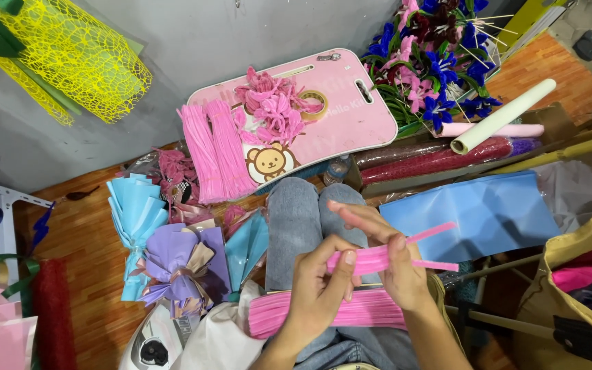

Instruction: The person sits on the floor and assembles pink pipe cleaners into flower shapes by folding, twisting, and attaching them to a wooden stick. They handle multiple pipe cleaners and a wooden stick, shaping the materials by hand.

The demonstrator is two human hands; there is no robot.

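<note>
From the head camera I look down at my lap. My left hand (323, 284) is clenched around a small bunch of fuzzy pink pipe-cleaner stems (378, 257), thumb pressing them near the left end. My right hand (395, 264) grasps the same stems from the far side, fingers wrapped over them; a couple of stem tips stick out to the right, splayed apart. The bunch sits just above my knees, near the middle of the view.

I judge the loose tips could slide out of line or drop if either grip eases, since they already spread unevenly. A thick bundle of pink stems (351, 312) lies across my grey-jeaned legs (303, 219) right under the hands and could roll off if the legs shift.

Further off, a pink lap tray worktop (358, 116) carries more pink stems, curled pink flower pieces (275, 106) and a tape roll (314, 104). A blue-and-purple artificial flower bunch (433, 62) stands far right, a blue paper sheet (481, 212) lies right, and a lilac paper bouquet (176, 264) crowds the wooden floor at left.
</note>
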